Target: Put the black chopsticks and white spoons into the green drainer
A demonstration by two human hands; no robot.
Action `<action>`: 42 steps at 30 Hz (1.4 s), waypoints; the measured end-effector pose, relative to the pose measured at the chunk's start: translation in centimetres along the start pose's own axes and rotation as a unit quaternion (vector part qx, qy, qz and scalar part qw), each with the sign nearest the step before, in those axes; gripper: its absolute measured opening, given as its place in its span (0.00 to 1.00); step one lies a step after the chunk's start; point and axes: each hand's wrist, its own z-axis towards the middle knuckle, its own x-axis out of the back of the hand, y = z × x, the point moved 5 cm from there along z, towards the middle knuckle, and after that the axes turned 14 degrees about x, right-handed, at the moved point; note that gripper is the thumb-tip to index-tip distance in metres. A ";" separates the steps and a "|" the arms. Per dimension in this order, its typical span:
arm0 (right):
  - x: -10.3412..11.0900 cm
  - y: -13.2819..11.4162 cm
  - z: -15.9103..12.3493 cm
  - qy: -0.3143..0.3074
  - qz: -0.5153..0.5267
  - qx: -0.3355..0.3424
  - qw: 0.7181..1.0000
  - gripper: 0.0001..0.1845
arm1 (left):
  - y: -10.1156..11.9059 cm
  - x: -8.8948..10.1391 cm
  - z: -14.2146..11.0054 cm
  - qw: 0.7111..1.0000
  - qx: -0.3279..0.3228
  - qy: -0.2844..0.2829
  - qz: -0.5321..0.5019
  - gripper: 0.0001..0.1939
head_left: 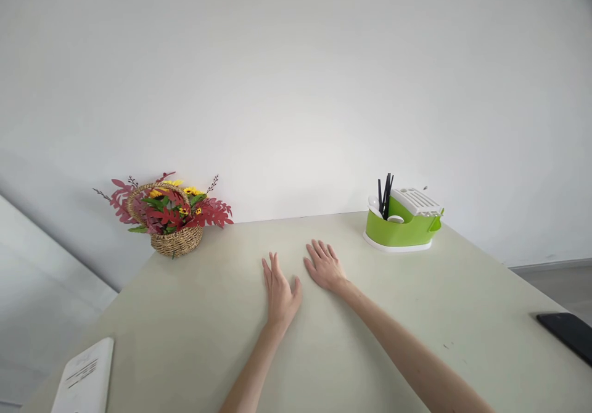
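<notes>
My left hand [280, 294] is at the middle of the pale table [194, 327], fingers stretched out, thumb apart, holding nothing. To its right and slightly farther off, my right hand [325, 266] lies palm down with its fingers spread on the tabletop. The two hands do not touch. Beyond my right hand, toward the right, stands a green and white utensil holder [398, 231] with black chopsticks [385, 196] and white spoons [375, 207] in it. At the back left is a wicker basket [178, 241] of artificial flowers [173, 206], with red leaves and yellow sunflowers.
A white flat object with dark lines [84, 376] lies at the near left edge. A black phone-like slab [568, 333] rests at the right edge. The table's far side meets a white wall [296, 92]. A white panel [41, 302] stands at the left.
</notes>
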 end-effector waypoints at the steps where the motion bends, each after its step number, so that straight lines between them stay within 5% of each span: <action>1: 0.0 0.0 0.0 -0.001 0.000 0.000 1.000 0.39 | 0.0 0.0 0.0 1.000 0.001 -0.002 0.000 0.43; 20: 0.0 -1.8 -1.4 0.015 -0.006 -0.026 1.000 0.37 | -1.0 -2.9 0.3 0.986 -0.030 0.022 0.163 0.36; 29: 0.1 -3.0 -2.2 0.019 0.002 -0.036 0.999 0.35 | -0.4 -2.8 0.1 0.971 -0.064 0.035 0.230 0.36; 42: 0.7 -4.3 -3.7 0.026 0.013 -0.031 0.999 0.35 | -1.1 -3.1 0.8 0.969 -0.031 0.002 0.245 0.32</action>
